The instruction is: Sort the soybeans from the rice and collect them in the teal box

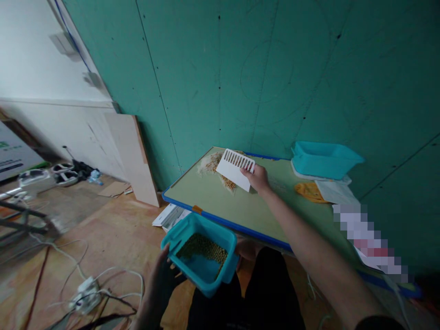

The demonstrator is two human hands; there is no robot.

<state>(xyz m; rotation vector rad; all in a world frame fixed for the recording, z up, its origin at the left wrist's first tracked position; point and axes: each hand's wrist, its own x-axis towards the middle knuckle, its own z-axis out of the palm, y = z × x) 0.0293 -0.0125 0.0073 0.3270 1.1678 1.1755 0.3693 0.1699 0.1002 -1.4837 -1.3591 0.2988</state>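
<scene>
My left hand [167,277] grips the left side of a teal plastic bin [225,272], held tilted just below the table's front edge, over my lap. Inside the bin lies a layer of small round beans [202,247], greenish to tan. With my right hand [257,178] I hold a white flat scraper [233,170] with a row of slots along its upper edge. Its lower part stands over and beside a pile of tan beans [227,182] on the table. Pale grains or powder [208,164] lie around that pile's left side.
The low table [192,192] has a blue edge and stands against a green wall [206,68]. A second teal bin [323,159], a yellow cloth [311,191] and white sheets are at its right. A board [132,160] leans left; a power strip [85,293] and cables lie on the floor.
</scene>
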